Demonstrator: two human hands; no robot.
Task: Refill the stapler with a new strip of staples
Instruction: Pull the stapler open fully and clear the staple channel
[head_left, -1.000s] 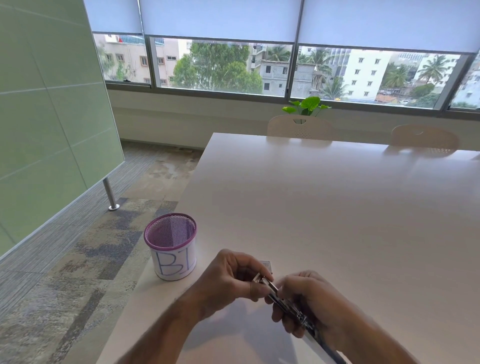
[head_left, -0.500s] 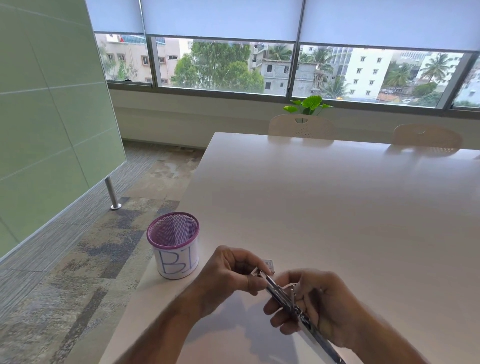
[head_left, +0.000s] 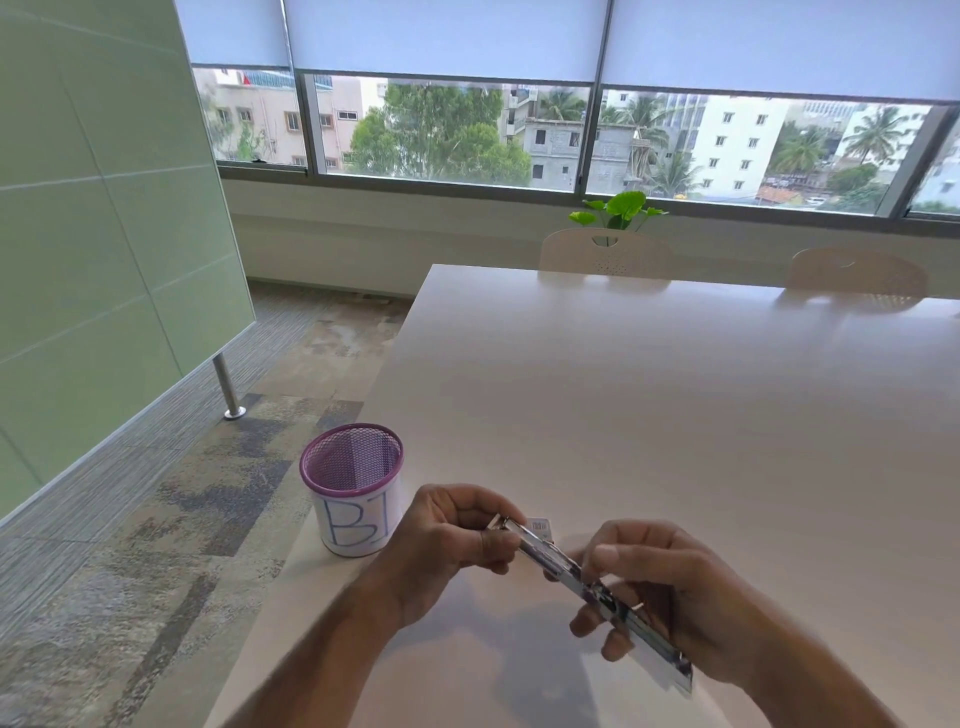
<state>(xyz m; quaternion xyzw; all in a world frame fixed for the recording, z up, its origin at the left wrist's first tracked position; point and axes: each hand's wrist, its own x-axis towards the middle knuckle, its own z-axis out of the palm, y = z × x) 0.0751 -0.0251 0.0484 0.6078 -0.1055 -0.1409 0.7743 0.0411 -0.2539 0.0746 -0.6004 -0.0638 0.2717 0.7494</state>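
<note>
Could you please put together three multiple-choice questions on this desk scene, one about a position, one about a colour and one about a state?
1. Where does the mesh cup stand?
A. near the table's left edge, beside the left hand
B. at the far end by the chairs
C. on the floor

2. What colour is the cup's rim?
A. green
B. purple
C. black

3. How is the stapler at this moment?
A. lying flat on the table, untouched
B. standing inside the cup
C. held up off the table between both hands

Answers:
1. A, the cup sits at the table's near left edge, just left of the left hand.
2. B, the rim and mesh are purple above a white label.
3. C, the left hand pinches its front end while the right hand holds the rear, clear of the tabletop.
</note>
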